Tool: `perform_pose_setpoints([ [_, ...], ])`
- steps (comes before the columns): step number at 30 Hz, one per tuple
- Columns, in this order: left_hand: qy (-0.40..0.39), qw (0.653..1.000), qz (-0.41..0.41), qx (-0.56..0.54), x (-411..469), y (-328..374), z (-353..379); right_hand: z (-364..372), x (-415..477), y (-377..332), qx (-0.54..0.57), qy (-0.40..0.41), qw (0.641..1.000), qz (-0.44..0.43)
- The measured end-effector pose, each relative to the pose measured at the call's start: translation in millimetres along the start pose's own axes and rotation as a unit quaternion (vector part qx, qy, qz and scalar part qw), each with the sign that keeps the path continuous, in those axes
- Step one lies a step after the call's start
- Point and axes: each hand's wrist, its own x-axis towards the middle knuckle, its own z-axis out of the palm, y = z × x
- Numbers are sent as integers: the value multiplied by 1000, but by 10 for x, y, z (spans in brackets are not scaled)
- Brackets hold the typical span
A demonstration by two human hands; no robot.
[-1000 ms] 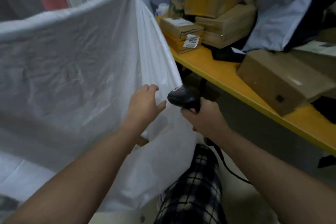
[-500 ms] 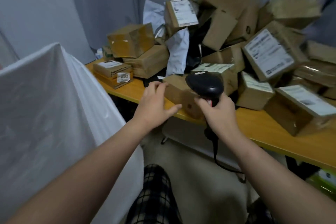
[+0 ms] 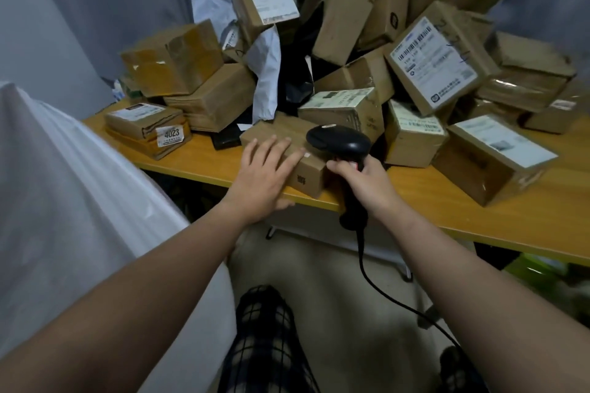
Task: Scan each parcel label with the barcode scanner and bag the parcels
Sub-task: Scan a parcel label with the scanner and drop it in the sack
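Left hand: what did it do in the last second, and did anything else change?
The left hand left the bag and moved right to the table, now resting flat on the nearest box. The right hand came along, keeping its grip on the scanner.

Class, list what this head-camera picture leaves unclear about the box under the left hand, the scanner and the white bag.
- Box: head view; the left hand covers part of its top, and no label shows.
- Scanner in the right hand: head view; its window faces away from the camera.
- White bag: head view; cut off by the left edge, mouth and contents unseen.
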Motion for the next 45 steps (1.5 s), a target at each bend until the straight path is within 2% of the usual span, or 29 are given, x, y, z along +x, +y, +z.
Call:
perform_pose_setpoints([
  [3, 55, 998, -12, 10, -57, 17, 29, 62, -82, 63, 5, -32, 999, 1],
  [6, 68, 997, -24, 19, -54, 31, 9, 100, -173, 112, 28, -48, 998, -3],
  [14, 75, 997, -20, -10, -33, 148, 2, 103, -276, 164, 89, 30, 995, -31],
  [22, 96, 992, 80, 28, -69, -39, -94, 179, -250, 123, 81, 39, 996, -20],
  [25, 108, 989, 80, -65, -180, -173, -213, 180, -234, 74, 82, 57, 995, -30],
  [28, 98, 976, 2, -193, -390, -329, -347, 165, -240, -23, 95, 48, 994, -35],
  [32, 94, 926, -89, -354, -594, -493, -419, 280, -279, -209, 117, 36, 992, -39],
  [36, 87, 879, -142, -446, -595, -543, -489, 388, -276, -377, 153, 39, 986, -59],
  [38, 99, 841, -183, -500, -584, -592, -533, 395, -259, -408, 165, 40, 983, -64],
  [42, 122, 723, -339, -590, -499, -687, -585, 432, -233, -357, 151, 13, 986, -65],
  [45, 66, 585, -469, -658, -441, -737, -509, 470, -190, -290, 105, 6, 992, -64],
])
